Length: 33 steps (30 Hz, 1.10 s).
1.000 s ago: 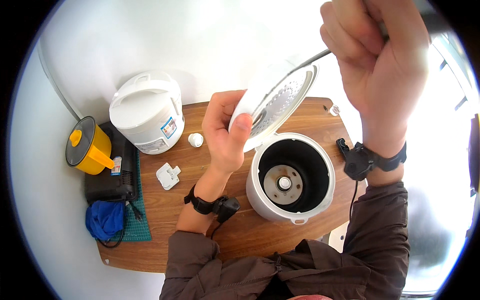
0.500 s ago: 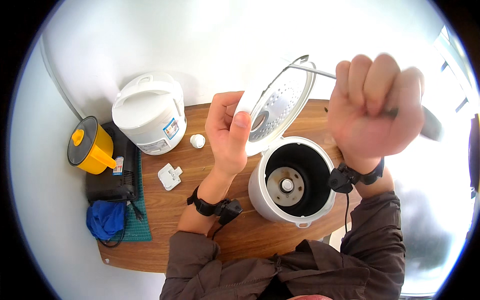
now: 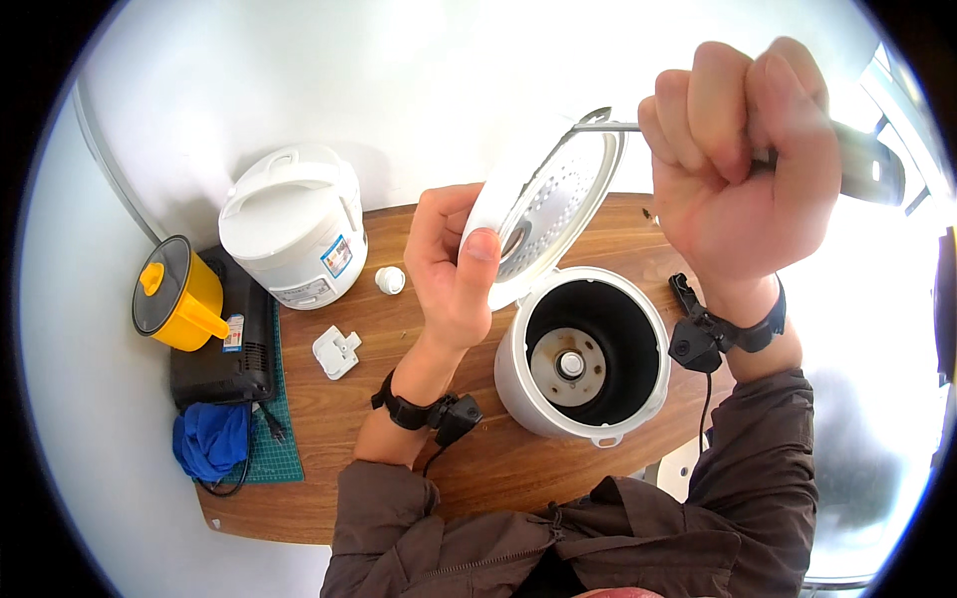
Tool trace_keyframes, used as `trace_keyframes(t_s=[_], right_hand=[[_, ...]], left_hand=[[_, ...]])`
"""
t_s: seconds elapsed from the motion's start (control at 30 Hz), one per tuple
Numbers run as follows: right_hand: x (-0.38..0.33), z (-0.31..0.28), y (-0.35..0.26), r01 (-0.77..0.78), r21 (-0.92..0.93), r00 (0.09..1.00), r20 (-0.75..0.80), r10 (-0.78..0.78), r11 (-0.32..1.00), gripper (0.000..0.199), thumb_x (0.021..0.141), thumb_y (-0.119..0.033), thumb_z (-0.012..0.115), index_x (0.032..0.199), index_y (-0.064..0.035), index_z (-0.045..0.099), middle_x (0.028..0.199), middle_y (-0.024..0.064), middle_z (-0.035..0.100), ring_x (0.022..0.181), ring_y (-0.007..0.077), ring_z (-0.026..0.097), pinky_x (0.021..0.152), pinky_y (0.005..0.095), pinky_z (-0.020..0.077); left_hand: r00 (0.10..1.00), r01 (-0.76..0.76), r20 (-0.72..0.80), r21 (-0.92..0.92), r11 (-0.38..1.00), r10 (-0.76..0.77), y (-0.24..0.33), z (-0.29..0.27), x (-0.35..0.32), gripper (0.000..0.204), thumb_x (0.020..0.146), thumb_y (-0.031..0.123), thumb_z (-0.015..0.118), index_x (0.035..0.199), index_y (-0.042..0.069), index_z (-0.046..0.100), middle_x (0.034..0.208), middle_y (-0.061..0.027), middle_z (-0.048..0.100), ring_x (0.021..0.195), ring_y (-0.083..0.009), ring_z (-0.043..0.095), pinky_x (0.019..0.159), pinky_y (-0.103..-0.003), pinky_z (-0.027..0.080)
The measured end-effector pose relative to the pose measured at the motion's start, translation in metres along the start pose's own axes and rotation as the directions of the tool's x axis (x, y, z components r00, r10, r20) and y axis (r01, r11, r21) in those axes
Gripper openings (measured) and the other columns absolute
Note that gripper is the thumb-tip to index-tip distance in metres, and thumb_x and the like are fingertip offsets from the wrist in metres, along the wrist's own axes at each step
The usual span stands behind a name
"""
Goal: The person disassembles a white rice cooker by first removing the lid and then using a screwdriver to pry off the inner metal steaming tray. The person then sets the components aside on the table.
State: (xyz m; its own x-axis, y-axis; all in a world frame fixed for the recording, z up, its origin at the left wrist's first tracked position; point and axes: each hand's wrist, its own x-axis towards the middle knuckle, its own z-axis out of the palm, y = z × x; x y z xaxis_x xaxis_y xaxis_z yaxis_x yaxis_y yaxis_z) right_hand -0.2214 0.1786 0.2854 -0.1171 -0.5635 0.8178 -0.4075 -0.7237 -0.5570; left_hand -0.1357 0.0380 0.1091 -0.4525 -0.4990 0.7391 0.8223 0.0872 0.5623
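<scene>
A white rice cooker body [image 3: 510, 374] stands on the table, its dark inside and round heating plate [image 3: 580, 374] showing. Raised at its far side is the hinged lid [image 3: 568, 214], with a perforated metal inner face. My left hand [image 3: 454, 264] grips the lid's left rim, thumb in front and fingers behind. High on the right, my right hand [image 3: 743, 164] is wrapped round the dark handle of a screwdriver [image 3: 610, 127]. Its metal shaft points left, and the tip meets the lid's upper rim, where a gap runs along the edge.
A second white rice cooker [image 3: 289, 229] stands at the back left. Near it are a white cap [image 3: 390, 280] and a small white plastic part [image 3: 336, 354]. Farther left, a yellow lidded pot [image 3: 194, 309] rests on a black case [image 3: 224, 374], beside a blue cloth [image 3: 209, 439] and green mat [image 3: 279, 448].
My right hand has risen and turned, and the screwdriver's shaft lies nearly level now. Its tip stays at the lid's upper rim. My left hand keeps its hold, the lid tipping slightly left.
</scene>
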Motion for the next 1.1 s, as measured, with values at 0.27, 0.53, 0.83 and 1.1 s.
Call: trace_keyframes(t_s=[0.27, 0.53, 0.83, 1.1], right_hand=[[0.037, 0.040, -0.014, -0.247, 0.039, 0.868, -0.436, 0.239, 0.968, 0.037, 0.092, -0.012, 0.057, 0.062, -0.0176, 0.035, 0.049, -0.0028, 0.037, 0.044, 0.0065, 0.024, 0.042, 0.0246, 0.0223], [0.053, 0.033, -0.010, -0.319, 0.118, 0.890, -0.304, 0.340, 0.940, 0.034, 0.094, -0.012, 0.056, 0.065, -0.0138, 0.040, 0.054, -0.0018, 0.040, 0.046, 0.0069, 0.028, 0.044, 0.0260, 0.0234], [0.068, 0.023, 0.008, -0.365, 0.072, 0.912, -0.174, 0.372, 0.928, 0.032, 0.093, -0.012, 0.055, 0.063, -0.0127, 0.043, 0.055, -0.0025, 0.041, 0.047, 0.0074, 0.029, 0.045, 0.0264, 0.0239], [0.069, 0.002, 0.032, -0.380, 0.124, 0.915, -0.099, 0.392, 0.917, 0.032, 0.094, -0.011, 0.055, 0.064, -0.0114, 0.043, 0.056, -0.0008, 0.042, 0.048, 0.0081, 0.031, 0.045, 0.0268, 0.0253]], left_hand=[[0.998, 0.041, -0.046, 0.047, 0.998, -0.038, -0.002, -0.002, -0.002, 0.051, 0.103, 0.047, 0.054, 0.117, -0.002, 0.052, 0.092, -0.0099, 0.065, 0.075, -0.0083, 0.054, 0.066, -0.024, 0.045], [0.996, 0.072, -0.057, 0.065, 0.995, -0.069, -0.001, -0.002, 0.000, 0.051, 0.104, 0.048, 0.051, 0.115, -0.001, 0.051, 0.090, -0.0086, 0.061, 0.074, -0.0091, 0.052, 0.066, -0.025, 0.044], [0.987, 0.119, -0.106, 0.013, 0.993, -0.117, -0.015, -0.009, 0.000, 0.046, 0.105, 0.045, 0.046, 0.115, 0.000, 0.049, 0.089, -0.0080, 0.061, 0.073, -0.0097, 0.052, 0.066, -0.025, 0.045], [0.977, 0.179, -0.108, -0.036, 0.983, -0.181, -0.025, -0.010, 0.003, 0.045, 0.106, 0.046, 0.045, 0.116, 0.002, 0.049, 0.094, -0.0078, 0.061, 0.074, -0.0098, 0.051, 0.067, -0.026, 0.045]])
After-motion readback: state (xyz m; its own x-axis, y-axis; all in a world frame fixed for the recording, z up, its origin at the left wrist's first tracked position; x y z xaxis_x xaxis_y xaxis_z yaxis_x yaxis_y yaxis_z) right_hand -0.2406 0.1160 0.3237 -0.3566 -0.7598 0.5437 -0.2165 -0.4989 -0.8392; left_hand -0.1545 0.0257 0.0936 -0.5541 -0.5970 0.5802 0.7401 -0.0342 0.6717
